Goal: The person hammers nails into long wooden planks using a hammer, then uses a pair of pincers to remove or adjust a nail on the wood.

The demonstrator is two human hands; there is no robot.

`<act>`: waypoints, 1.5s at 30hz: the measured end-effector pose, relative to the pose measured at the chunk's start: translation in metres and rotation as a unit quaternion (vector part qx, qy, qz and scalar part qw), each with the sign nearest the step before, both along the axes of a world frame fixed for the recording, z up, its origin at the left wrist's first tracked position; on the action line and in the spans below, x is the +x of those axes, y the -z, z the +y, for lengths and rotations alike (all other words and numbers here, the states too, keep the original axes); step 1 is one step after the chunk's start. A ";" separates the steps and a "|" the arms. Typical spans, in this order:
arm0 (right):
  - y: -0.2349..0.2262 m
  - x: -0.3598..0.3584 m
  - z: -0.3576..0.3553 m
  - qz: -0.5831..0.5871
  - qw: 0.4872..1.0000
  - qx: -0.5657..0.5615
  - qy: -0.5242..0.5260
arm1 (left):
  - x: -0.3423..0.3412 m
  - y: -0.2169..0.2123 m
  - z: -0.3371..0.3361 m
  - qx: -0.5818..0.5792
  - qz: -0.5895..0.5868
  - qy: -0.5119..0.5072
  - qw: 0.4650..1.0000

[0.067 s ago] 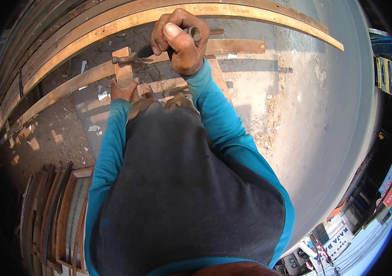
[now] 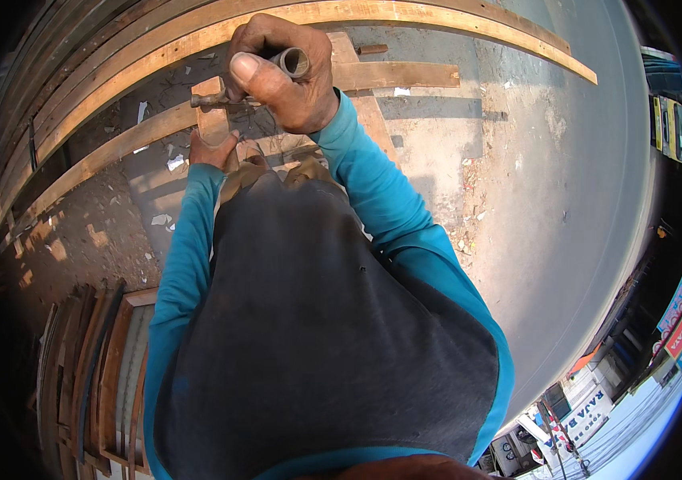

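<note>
My right hand (image 2: 289,76) is closed around the handle of a hammer (image 2: 210,101), and the round, hollow handle end sticks out toward me. The hammer head is over a short wooden board (image 2: 213,124); whether they touch I cannot tell. Gripping that board's near end is my left hand (image 2: 211,150), with its thumb along the right side. The short board lies across a long wooden plank (image 2: 129,146) that curves away to the left. Part of the plank is hidden behind my right hand, and another plank piece (image 2: 397,75) shows beyond it.
Long timber strips (image 2: 157,58) lie across the far side. A slanting board (image 2: 369,116) is right of my right hand. Paper scraps (image 2: 176,162) litter the ground. Wooden frames (image 2: 105,376) stand at the lower left. A paved road (image 2: 589,200) runs along the right, with a vehicle (image 2: 675,132) beyond.
My right hand has moved left with the hammer, uncovering part of the slanting board behind it. The hammer head stays over the short board. My left hand has barely moved.
</note>
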State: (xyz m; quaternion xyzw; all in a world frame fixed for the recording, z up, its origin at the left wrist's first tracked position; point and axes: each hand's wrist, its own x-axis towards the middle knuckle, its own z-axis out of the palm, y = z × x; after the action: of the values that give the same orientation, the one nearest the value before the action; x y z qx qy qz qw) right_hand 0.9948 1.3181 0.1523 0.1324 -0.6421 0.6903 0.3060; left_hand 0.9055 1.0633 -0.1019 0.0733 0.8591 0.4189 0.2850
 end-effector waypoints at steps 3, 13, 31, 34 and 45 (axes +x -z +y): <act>-0.002 -0.019 -0.011 0.006 0.994 0.058 -0.088 | -0.006 0.014 -0.002 -0.005 0.013 0.065 0.998; -0.024 -0.012 -0.013 -0.116 0.975 0.063 -0.179 | 0.011 -0.065 0.006 -0.121 -0.078 0.103 0.984; -0.069 -0.102 -0.098 -0.206 0.934 0.223 -0.189 | 0.001 -0.081 -0.001 -0.083 -0.092 0.012 0.992; -0.056 -0.085 -0.094 -0.195 0.953 0.134 -0.187 | 0.002 -0.091 -0.001 -0.082 -0.095 0.074 0.989; -0.078 -0.216 -0.197 -0.267 0.906 0.255 -0.207 | -0.003 -0.090 -0.024 -0.032 -0.137 0.068 0.988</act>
State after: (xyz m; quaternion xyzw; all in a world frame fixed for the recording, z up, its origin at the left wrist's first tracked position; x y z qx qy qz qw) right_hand 0.7791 1.1214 0.2302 0.1467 -0.8124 0.5599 -0.0709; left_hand 0.9021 1.0389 -0.0121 0.0645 0.8181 0.3767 0.4296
